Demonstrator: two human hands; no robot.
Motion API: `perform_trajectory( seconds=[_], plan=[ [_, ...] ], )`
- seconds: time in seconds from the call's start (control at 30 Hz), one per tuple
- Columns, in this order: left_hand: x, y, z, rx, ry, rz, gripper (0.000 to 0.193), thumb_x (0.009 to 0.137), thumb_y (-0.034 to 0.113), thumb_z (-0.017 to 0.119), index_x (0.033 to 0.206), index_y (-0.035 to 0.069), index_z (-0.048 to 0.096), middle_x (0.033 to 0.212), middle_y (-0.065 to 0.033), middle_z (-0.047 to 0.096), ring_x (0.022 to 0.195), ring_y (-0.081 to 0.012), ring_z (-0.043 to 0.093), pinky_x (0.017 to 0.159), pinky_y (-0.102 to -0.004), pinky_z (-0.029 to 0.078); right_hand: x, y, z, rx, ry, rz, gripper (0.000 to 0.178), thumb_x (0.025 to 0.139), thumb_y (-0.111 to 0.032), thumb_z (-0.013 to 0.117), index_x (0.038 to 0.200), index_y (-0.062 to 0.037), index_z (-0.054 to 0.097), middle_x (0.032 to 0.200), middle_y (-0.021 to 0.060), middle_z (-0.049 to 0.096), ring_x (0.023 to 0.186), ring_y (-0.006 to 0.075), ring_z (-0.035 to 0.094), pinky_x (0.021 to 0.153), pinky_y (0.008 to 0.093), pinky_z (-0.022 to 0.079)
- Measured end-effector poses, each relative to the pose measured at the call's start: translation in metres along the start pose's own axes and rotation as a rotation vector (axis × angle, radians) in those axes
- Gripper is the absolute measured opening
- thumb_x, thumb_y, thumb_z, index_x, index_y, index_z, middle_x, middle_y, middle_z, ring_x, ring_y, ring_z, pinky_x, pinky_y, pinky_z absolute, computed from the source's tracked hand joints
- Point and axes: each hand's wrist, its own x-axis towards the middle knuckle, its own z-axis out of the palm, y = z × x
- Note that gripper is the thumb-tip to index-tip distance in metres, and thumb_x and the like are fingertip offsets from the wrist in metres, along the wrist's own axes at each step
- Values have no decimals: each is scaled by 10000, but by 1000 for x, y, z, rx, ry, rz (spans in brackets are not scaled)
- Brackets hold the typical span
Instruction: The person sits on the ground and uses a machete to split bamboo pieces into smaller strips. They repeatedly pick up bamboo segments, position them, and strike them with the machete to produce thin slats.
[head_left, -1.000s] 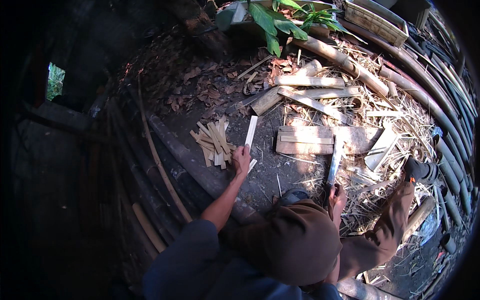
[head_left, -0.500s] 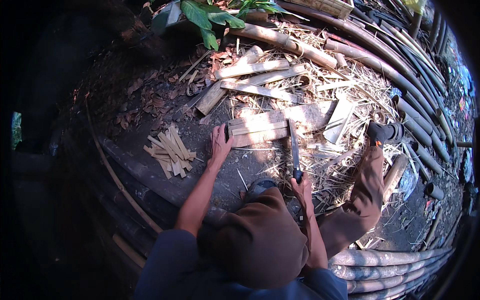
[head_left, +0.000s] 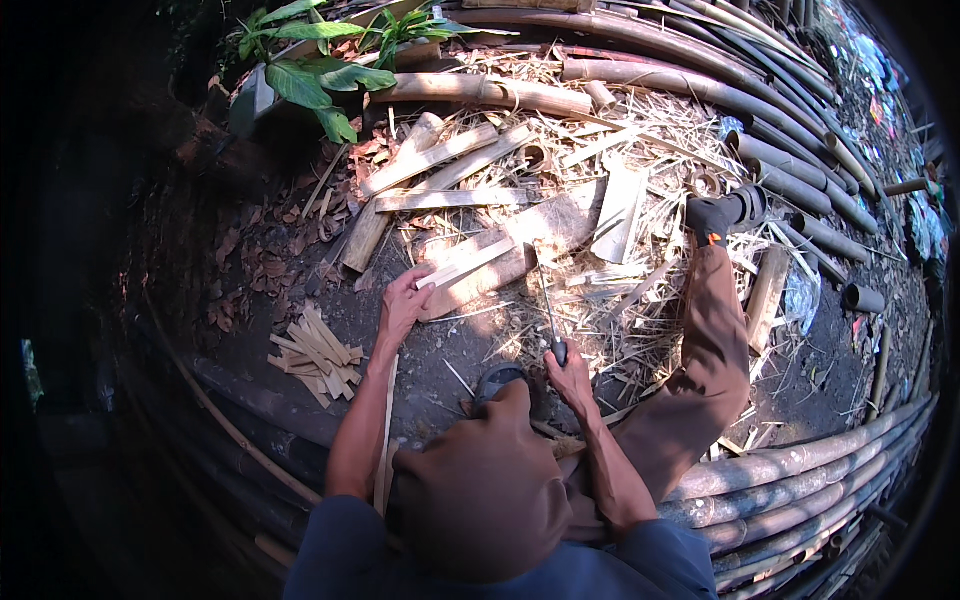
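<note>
My left hand [head_left: 402,300] is closed on the near end of a pale bamboo strip [head_left: 468,262], which slants up to the right over a flat wooden block [head_left: 565,222]. In my right hand [head_left: 570,376] is the dark handle of a long knife [head_left: 547,300]. Its narrow blade points away from me, seen almost edge-on, with the tip by the block's near edge. A gap separates the blade from the strip's far end. Left of the block, on dark soil, lies a small pile of short split bamboo strips [head_left: 318,358].
Split bamboo pieces [head_left: 455,200] and thin shavings [head_left: 640,290] cover the ground beyond and right of the block. Long bamboo poles [head_left: 690,85] lie along the far side, with more poles [head_left: 780,465] at lower right. A leafy plant [head_left: 310,80] stands far left.
The view has shifted. My left hand has tilted the bamboo strip upward to the right. The knife blade, earlier broad across the strip's end, now shows thin and stands apart from the strip.
</note>
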Motion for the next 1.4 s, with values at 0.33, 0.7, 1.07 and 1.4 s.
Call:
perform_trajectory(
  seconds=[0.33,0.7,1.07,1.4],
  plan=[
    [34,61,55,-143,346,30,273,861,162,656,1066,-15,694,737,38,583,634,-46,464,558,-208,372,23,-56,21,-26,-56,-6,378,940,-432,544,995,-58,565,734,262,635,761,475,634,655,522,490],
    [80,65,101,58,80,454,535,978,58,464,1483,37,286,1091,-104,660,893,-145,612,811,-272,490,18,-80,-28,223,-84,164,435,917,-422,578,1010,3,597,658,61,550,569,162,515,565,344,438],
    [72,96,130,-114,21,375,125,956,83,582,1037,-11,591,891,-54,643,786,-114,605,724,-248,480,30,-157,-69,410,-60,-66,576,941,-215,518,1482,-102,356,660,38,553,587,111,498,597,287,453],
    [53,77,137,27,-108,612,110,951,2,430,1034,-17,499,955,-154,563,832,-265,594,750,-372,479,45,-171,-59,517,-184,23,524,1041,-362,382,1509,-144,291,621,-31,446,463,64,426,411,227,377]
  ],
)
